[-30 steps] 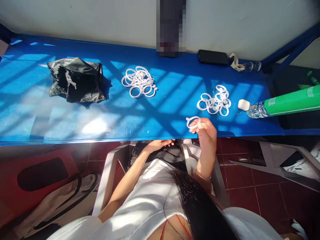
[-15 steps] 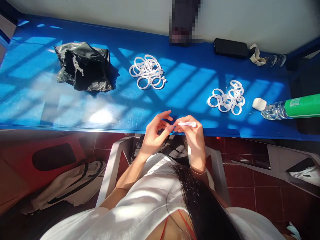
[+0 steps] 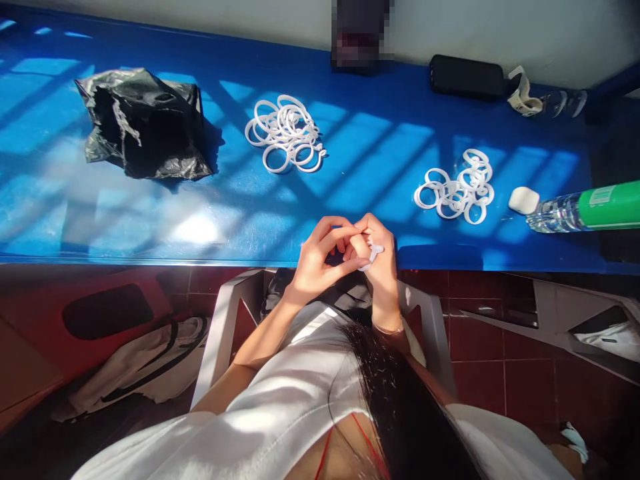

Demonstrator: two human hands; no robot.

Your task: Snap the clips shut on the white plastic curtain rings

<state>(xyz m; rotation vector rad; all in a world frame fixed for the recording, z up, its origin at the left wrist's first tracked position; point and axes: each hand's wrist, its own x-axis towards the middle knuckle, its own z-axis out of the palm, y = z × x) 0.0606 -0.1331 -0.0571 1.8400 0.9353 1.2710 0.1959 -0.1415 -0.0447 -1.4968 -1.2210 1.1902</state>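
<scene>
Close to the table's front edge, my left hand and my right hand meet with curled fingers. Between them is a white plastic curtain ring, pinched by my left thumb and lying against my right hand. My fingers cover most of its loop; a short stub shows. Beyond my hands lies a pile of white curtain rings, some with small eyelets. A second pile of similar rings is to the right.
On the blue table are a crumpled black plastic bag, a black box-shaped case, a watch-like strap, glasses, a white rounded case and a bottle with a green label lying on its side.
My left hand has moved right, up against my right hand, with its thumb now on the ring. The ring has turned from lying level to slanting. The view has shifted slightly.
</scene>
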